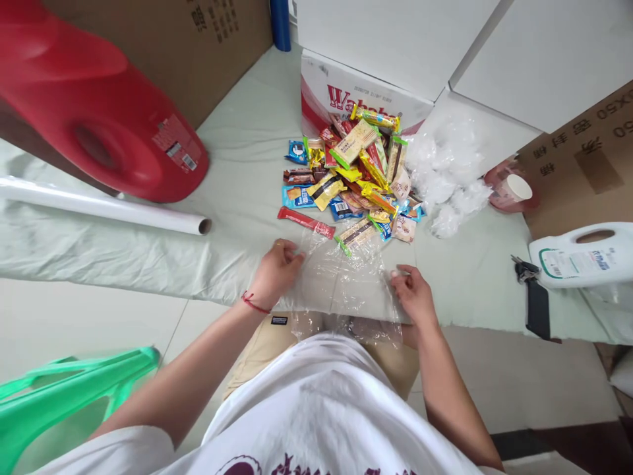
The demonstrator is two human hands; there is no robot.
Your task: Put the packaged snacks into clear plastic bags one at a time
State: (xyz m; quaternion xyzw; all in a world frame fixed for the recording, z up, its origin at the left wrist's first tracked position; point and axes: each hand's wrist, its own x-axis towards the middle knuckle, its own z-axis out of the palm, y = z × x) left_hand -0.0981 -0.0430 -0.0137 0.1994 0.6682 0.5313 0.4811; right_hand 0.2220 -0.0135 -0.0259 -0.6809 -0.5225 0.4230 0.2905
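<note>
Now, at frame centre, clear plastic bag [346, 280] in closed fingertip pinch of left hand [278, 269] and right hand [414, 292].

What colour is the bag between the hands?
The plastic bag is clear, see-through; best in the head view.

On the desk [237, 171], snacks [353, 148] lie heaped before a carton [315, 99], a bag [346, 280] in front, overhanging the near edge. Left lies a roll [103, 206], a jug [123, 92] behind it; right, crumpled plastic [445, 161], then a cup [519, 187] and a bottle [576, 258].
</note>
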